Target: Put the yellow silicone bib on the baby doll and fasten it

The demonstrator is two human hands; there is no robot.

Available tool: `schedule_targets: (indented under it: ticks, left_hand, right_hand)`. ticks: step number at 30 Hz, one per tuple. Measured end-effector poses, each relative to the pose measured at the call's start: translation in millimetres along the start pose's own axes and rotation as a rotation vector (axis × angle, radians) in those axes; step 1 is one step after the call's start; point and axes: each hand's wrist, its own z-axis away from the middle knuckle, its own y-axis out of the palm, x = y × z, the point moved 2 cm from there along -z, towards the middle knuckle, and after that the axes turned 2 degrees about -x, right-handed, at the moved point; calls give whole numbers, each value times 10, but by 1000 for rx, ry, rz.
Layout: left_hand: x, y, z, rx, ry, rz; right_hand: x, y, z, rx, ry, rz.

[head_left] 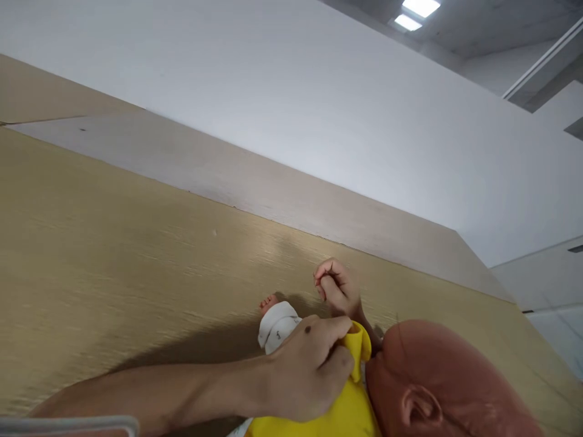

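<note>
A baby doll (450, 370) with a reddish-brown head lies on the wooden surface, its head toward the lower right. It wears a yellow garment (337, 419). A small limb with tiny digits (268, 302) sticks out of a white printed cuff (279, 321). Reaching in from the lower left, my left hand (310, 367) lies over the doll's body, fingers closed on the yellow cloth near its neck. Beyond the doll, my right hand (339, 285) is curled closed, its forearm partly hidden behind the doll's head. Whatever its fingers may hold cannot be made out.
The yellowish wooden tabletop (113, 243) slants across the view. A pale strip (273, 176) and a tall white panel (282, 79) border its far side. Ceiling lights (421, 7) show at the upper right. A blurred grey curved edge (91, 423) sits at the lower left.
</note>
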Motion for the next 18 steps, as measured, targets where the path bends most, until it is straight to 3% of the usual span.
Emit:
schedule_targets:
  ticks: [9,12,15,18]
  left_hand:
    - [101,94,-75,96,-111,140]
    - [110,156,-17,167,-50,170]
    - [87,206,39,201,-7,220]
    - [61,208,45,219,-30,289]
  right_hand:
    - [-147,-235,293,-222,176,-458]
    - [-144,-263,406,-152,198,-633]
    - [-74,-259,512,-134,71,-627]
    - [20,-266,573,-172,-135,-448]
